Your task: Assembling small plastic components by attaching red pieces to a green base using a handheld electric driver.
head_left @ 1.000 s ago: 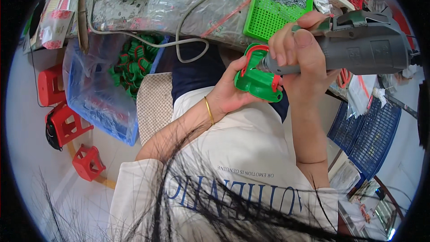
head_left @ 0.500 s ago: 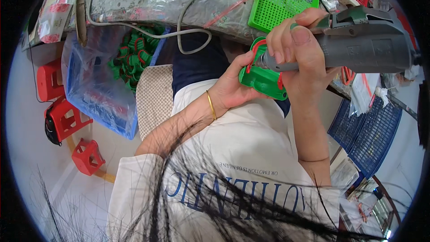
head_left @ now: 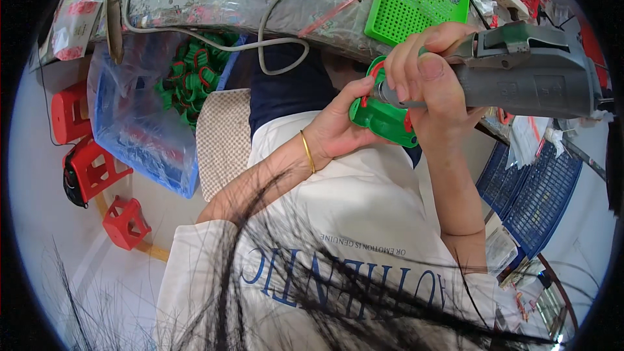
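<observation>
My left hand (head_left: 338,123) grips a green plastic part (head_left: 388,121) with a red strip along it, thumb on top and fingers beneath. Wrapped round the front of a grey electric screwdriver (head_left: 520,81) is my right hand (head_left: 435,71), its fingers curled over the tool. The screwdriver lies nearly level, its nose pointing left to the red strip on the green part. Whether the tip touches a screw is hidden by my fingers and the part.
A green perforated tray (head_left: 400,16) of small screws sits on the bench above my hands. To the left, a plastic-lined blue crate (head_left: 146,162) holds several green-and-red parts (head_left: 195,68). Red stools (head_left: 127,223) stand beside it. A grey cable (head_left: 263,32) loops over the bench edge.
The screwdriver and my right hand have dropped slightly, the tool's back end most. My left hand keeps its hold on the green part, which has barely shifted.
</observation>
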`<state>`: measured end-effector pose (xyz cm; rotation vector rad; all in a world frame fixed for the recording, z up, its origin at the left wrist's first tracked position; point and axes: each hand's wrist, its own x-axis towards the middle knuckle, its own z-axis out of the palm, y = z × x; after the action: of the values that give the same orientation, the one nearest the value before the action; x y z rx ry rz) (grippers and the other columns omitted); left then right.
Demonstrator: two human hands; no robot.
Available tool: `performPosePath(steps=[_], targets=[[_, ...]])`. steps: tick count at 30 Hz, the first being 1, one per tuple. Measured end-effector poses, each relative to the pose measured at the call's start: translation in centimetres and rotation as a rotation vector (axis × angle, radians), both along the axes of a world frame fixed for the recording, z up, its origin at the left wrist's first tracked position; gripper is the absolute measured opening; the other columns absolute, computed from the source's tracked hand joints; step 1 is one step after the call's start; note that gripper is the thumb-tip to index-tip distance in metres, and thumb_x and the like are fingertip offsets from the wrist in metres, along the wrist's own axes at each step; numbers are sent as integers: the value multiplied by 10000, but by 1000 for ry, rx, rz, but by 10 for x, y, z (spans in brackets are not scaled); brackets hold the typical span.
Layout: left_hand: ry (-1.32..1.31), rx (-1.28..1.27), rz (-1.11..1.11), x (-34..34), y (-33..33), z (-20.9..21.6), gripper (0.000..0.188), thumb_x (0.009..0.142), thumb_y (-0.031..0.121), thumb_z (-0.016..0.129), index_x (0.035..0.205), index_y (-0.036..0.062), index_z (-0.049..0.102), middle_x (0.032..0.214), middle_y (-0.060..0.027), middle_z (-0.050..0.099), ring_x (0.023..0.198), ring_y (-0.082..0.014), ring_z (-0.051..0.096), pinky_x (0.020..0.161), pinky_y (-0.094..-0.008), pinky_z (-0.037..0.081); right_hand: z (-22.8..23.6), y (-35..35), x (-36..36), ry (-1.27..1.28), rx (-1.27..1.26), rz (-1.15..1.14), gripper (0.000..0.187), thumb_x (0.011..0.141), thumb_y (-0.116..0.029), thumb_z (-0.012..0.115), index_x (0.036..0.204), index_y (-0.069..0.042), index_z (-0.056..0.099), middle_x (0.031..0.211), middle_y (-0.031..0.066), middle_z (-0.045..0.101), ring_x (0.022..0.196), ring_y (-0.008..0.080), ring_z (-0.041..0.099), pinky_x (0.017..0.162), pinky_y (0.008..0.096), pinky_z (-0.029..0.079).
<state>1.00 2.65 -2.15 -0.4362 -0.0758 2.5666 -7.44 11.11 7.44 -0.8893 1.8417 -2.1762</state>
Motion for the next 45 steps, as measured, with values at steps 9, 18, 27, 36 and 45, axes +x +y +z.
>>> performPosePath(steps=[9, 18, 27, 36, 45], targets=[[37, 78, 19, -15, -11, 15, 566, 885, 390, 533, 1320, 52, 402, 1240, -180, 520, 1104, -355, 542, 965, -529, 413, 35, 4, -33, -52, -265, 216, 188, 869, -91, 542, 1051, -47, 531, 595, -7, 436, 530, 111, 442, 533, 289, 380], [102, -85, 230, 28, -72, 31, 704, 837, 429, 559, 1399, 78, 323, 1271, -208, 498, 1127, -407, 511, 955, -542, 412, 88, 14, -95, -53, -235, -82, 166, 827, -76, 637, 961, -2, 574, 653, 44, 523, 577, 136, 515, 593, 310, 455], [-282, -721, 454, 118, -214, -47, 633, 888, 499, 496, 1314, 35, 442, 1273, -163, 521, 1170, -296, 508, 962, -455, 421, 92, 33, -108, 146, 148, -334, 345, 861, -210, 619, 1109, 15, 538, 1042, 101, 600, 945, 182, 594, 867, 327, 457], [234, -1513, 83, 34, -220, 71, 424, 886, 262, 601, 1206, -12, 552, 1121, -78, 597, 1004, -155, 574, 881, -280, 448, 69, 60, -114, 199, 230, -331, 454, 920, -254, 538, 1244, 51, 446, 1197, 141, 544, 1131, 219, 514, 986, 365, 398], [186, -2922, 485, -125, -266, 30, 521, 804, 373, 661, 1189, 38, 561, 1051, -178, 592, 992, -351, 553, 861, -407, 438, 65, 73, -103, 201, 243, -482, 410, 938, -184, 520, 1277, 33, 440, 1216, 143, 535, 1143, 225, 509, 966, 367, 419]])
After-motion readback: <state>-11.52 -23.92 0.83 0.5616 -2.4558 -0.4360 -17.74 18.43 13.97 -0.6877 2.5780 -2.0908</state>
